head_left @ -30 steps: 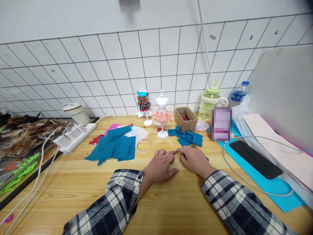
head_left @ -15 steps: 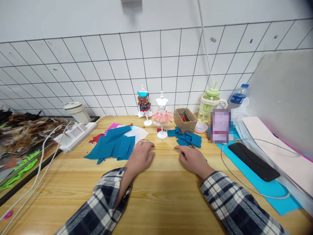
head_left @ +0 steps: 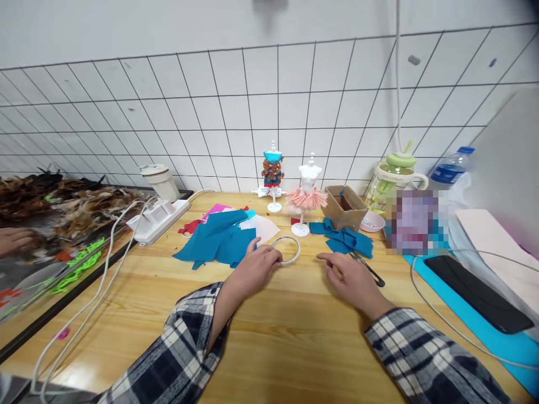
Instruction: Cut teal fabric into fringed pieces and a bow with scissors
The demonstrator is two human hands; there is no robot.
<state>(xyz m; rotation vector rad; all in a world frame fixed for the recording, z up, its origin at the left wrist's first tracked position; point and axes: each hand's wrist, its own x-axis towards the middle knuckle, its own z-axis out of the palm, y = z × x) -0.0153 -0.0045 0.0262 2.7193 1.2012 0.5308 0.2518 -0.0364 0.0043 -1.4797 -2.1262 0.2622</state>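
Observation:
My left hand (head_left: 256, 269) pinches the near left edge of a thin white ring (head_left: 299, 251), which looks like a narrow tape roll. Teal fabric pieces (head_left: 219, 238) lie just beyond this hand. My right hand (head_left: 351, 283) rests on the table with its index finger stretched toward the ring and holds nothing. Beside it, partly hidden, lies a slim tool with a dark looped handle (head_left: 377, 278). Past the fingers are folded teal fabric strips (head_left: 347, 238) and a small white mannequin (head_left: 310, 175) in a pink pleated skirt (head_left: 306, 198).
A second dressed mannequin (head_left: 273, 171), a cardboard box (head_left: 346, 209) and a pink bowl (head_left: 373, 222) stand behind. A power strip (head_left: 162, 220) with cables is left; a green-lidded jug (head_left: 389, 182) and black case (head_left: 478, 293) are right. Another person's hand (head_left: 16, 240) shows far left.
My left hand has taken hold of the white ring, which was mostly hidden behind it before. The view has turned left, so the tabletop things appear farther right. Another person's hand has come into view.

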